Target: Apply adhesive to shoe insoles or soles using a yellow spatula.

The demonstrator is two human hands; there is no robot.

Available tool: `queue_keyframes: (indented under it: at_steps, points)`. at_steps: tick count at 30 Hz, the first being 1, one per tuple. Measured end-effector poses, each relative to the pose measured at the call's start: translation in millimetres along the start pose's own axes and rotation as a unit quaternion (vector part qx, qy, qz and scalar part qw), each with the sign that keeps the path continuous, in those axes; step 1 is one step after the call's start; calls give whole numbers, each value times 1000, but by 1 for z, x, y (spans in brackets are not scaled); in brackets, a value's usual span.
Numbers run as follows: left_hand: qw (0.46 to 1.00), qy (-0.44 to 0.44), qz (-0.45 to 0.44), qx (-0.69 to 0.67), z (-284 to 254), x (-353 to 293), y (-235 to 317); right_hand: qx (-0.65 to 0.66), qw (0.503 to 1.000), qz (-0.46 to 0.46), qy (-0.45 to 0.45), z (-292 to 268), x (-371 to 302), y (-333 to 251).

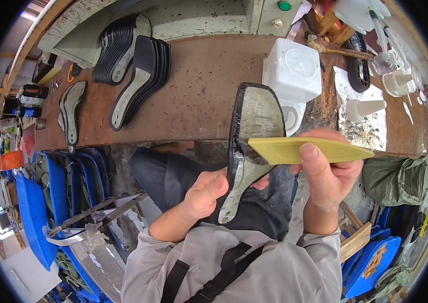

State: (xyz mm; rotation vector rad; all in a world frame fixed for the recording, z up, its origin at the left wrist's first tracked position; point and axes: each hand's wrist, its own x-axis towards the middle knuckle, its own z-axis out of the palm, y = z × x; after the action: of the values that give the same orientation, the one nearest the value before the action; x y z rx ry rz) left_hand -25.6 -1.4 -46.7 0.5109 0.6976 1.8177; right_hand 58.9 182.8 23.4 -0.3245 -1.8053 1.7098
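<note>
My left hand (pixel 206 194) is closed round the narrow middle of a shoe sole (pixel 262 108), which has a pale grey inner face and a black rim. The sole stands heel towards me, its broad toe end over the bench edge. My right hand (pixel 327 174) grips a flat yellow tool (pixel 310 150), thumb on top. It looks like a brush: dark bristle-like material shows under its left end, against the sole's middle. The rest of that end is hidden. A wet-looking dark patch lies on the sole there.
On the brown bench (pixel 209 76) stand stacked black soles (pixel 146 76) and a smaller pale pair (pixel 72 108). At right are a white plastic container (pixel 292 68), a hammer (pixel 340 49), another sole (pixel 358 63) and a white nozzle (pixel 365 109). Blue bins (pixel 32 217) flank me.
</note>
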Motion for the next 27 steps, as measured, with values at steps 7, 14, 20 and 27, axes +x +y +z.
queue_keyframes:
  at_steps: [7, 14, 20, 27]
  points:
    - [997, -67, 31, -17, 14, -12, 9, -140, 959, -234, -81, -4, 4, -21]
    - [998, -57, 10, -27, 29, -20, 19, -78, 958, -256, -103, -2, -14, -29]
    - [997, -61, 18, -39, 36, -24, 18, -80, 941, -309, -114, -5, -23, -29]
    - [998, -2, -37, -46, 50, -25, 22, -94, 936, -322, -101, -6, -34, -31]
